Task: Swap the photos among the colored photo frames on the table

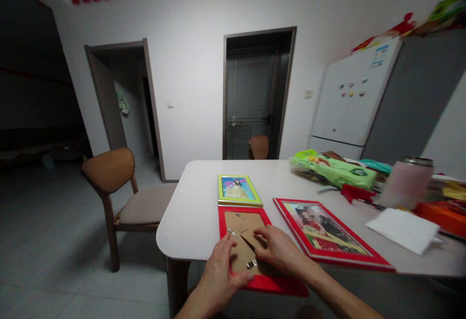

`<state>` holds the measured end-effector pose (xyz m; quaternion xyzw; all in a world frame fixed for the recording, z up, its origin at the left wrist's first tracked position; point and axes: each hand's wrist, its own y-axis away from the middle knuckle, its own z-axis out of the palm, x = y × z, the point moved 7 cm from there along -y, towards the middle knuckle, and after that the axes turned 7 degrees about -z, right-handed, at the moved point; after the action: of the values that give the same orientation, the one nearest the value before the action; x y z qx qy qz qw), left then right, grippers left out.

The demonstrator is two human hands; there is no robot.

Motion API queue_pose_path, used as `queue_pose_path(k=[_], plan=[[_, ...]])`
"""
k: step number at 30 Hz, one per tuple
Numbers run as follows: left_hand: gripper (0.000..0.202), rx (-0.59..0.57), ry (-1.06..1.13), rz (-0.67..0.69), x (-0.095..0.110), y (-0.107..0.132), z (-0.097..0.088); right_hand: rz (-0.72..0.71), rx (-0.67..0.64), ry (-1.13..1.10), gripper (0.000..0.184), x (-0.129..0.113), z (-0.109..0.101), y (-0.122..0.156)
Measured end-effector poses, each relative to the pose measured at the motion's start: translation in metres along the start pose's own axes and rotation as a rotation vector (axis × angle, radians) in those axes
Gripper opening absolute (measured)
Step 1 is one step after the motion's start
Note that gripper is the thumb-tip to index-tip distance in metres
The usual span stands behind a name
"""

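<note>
Left hand (pixel 220 268) and right hand (pixel 280 251) over the back of a red frame (pixel 273 285)

Both hands meet at the red frame, which lies face down on the pale surface (pixel 196 202), its lower end seeming to reach past the near edge. Its brown backing board (pixel 251 221) faces up, with small metal clips (pixel 232 232) around it and a dark slit across its middle. The person's left hand is spread along the left side, thumb well apart from the fingers and lying low across the frame. The right hand is curled, fingertips beside the slit; whether they pinch anything there cannot be told.

Beyond sits a yellow-green frame (pixel 240 190); to the right, another red frame (pixel 325 236) lies picture up.

The frame is probably light and stiff, its board thin enough to bend or tear if pried hard. Its glossy rim may slide under dry fingers, and any pane beneath could be fragile. The safest hold would be the solid rim on opposite sides; the clips look better suited to a fingertip push than a grip.
</note>
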<state>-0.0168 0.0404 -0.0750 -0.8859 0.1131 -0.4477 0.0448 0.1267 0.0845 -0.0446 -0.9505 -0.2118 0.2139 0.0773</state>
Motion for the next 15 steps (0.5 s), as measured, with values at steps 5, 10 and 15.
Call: queue_pose_path(k=[5, 10, 15], plan=[[0.042, 0.080, 0.261, -0.066, -0.003, -0.015, -0.014, 0.013, 0.025, 0.022, 0.034, -0.009, -0.019, -0.005], [0.035, 0.150, 0.701, -0.175, -0.018, -0.030, -0.025, -0.047, 0.097, -0.032, 0.036, -0.038, -0.023, -0.012], [0.037, 0.295, 0.803, -0.340, -0.055, -0.022, -0.068, -0.133, 0.129, -0.137, 0.041, -0.039, -0.020, -0.012]])
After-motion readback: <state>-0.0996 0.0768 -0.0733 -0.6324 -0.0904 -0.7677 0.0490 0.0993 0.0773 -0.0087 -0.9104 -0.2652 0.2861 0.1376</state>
